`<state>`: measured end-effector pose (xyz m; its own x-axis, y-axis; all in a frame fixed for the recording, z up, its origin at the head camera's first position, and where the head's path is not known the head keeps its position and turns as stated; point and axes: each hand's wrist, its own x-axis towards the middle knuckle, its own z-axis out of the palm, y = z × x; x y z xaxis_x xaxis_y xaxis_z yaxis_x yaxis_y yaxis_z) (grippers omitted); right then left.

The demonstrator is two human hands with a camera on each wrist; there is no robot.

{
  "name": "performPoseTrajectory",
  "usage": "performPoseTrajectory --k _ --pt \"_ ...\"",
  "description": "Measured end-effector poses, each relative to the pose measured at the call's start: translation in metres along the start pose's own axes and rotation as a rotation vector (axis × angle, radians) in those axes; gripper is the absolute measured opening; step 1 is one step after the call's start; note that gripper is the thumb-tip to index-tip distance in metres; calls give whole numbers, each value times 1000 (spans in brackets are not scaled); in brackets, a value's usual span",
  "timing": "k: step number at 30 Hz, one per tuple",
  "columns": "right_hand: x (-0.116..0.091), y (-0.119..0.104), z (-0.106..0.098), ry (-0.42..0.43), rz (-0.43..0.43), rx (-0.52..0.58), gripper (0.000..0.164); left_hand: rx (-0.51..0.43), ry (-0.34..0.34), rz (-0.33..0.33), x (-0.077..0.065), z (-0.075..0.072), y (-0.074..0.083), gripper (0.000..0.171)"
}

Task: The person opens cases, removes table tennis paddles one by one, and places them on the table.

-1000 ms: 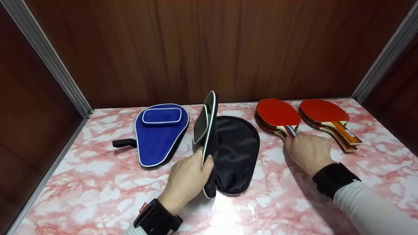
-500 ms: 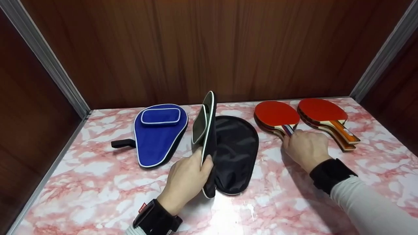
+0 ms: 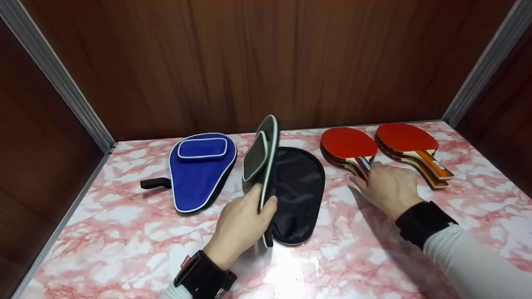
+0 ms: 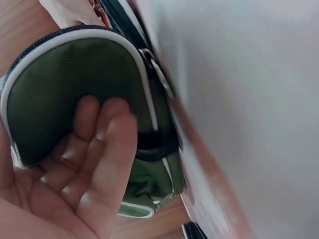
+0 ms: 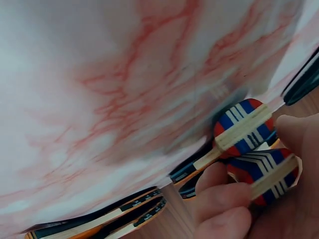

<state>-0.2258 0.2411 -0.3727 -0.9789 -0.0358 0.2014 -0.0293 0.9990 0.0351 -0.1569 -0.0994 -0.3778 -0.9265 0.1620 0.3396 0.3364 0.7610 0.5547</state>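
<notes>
A green table tennis paddle case (image 3: 255,160) with white piping stands unzipped, its front panel upright and its black inner half (image 3: 299,195) flat on the table. My left hand (image 3: 243,220) grips the panel's lower part, fingers on the green outer face and thumb on the inner side; in the left wrist view the fingers (image 4: 107,139) lie against the green cloth. My right hand (image 3: 390,187) holds the striped handle (image 5: 271,174) of the upper table tennis paddle (image 3: 349,143), which lies stacked on a second one. The lower paddle's handle (image 5: 244,127) shows close under it.
A blue paddle case (image 3: 197,178) with a black strap (image 3: 156,182) lies at the left. Another stacked pair of red paddles (image 3: 407,137) with orange handles lies at the right. A brown wood-grain wall (image 3: 266,62) stands behind the marbled table (image 3: 133,241).
My right thumb has spread leftward from the striped handle. My left hand and the upright case panel have shifted slightly right, and the head view has moved a little.
</notes>
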Motion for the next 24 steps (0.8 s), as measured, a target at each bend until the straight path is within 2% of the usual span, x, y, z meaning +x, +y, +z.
performPoseTrajectory --k 5,8,11,17,21,24 --pt "-5 -3 -3 33 -30 0 68 27 -24 5 7 9 15 21" --pt "-8 -4 -6 33 -53 27 79 86 -31 3 12 16 26 20" --pt "-11 -6 -8 76 -94 52 84 179 -28 28 16 25 36 25" --pt "-19 -12 -6 219 -193 55 76 380 4 105 23 43 50 26" --pt "-24 -16 -4 253 -227 75 73 483 20 140 23 55 57 27" --pt "-26 -20 -3 266 -251 93 71 523 9 150 20 60 59 25"
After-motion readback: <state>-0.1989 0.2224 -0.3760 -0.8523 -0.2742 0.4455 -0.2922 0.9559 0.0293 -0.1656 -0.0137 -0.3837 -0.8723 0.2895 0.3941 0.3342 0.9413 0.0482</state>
